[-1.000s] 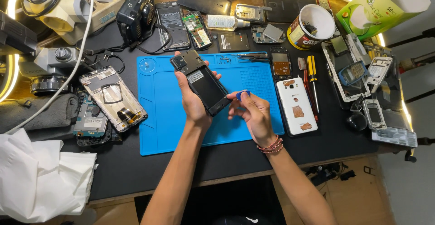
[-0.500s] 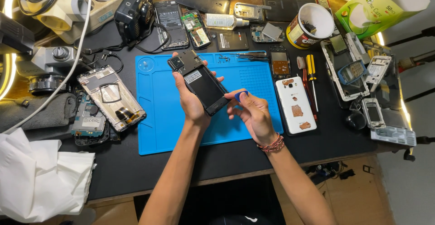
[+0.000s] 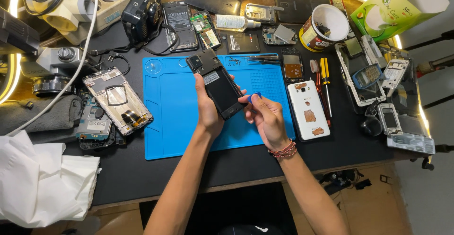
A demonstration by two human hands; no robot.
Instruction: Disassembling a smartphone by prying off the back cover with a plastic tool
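Note:
My left hand (image 3: 206, 107) grips a black opened smartphone (image 3: 216, 82) from below and holds it tilted above the blue work mat (image 3: 165, 121), camera end pointing away. My right hand (image 3: 267, 116) pinches a small blue pick (image 3: 256, 96) between thumb and forefinger, its tip against the phone's lower right corner. A beaded bracelet sits on the right wrist.
A white phone back cover (image 3: 308, 109) lies right of the mat, screwdrivers (image 3: 324, 79) beside it. A stripped phone frame (image 3: 117, 100) and circuit board (image 3: 94, 121) lie to the left. Phone parts, a tin cup (image 3: 323, 26) and a camera (image 3: 142, 8) crowd the back. White cloth (image 3: 42, 178) lies at front left.
Both hands hold the same grip. The phone and the pick have shifted only slightly; the pick stays at the phone's lower edge.

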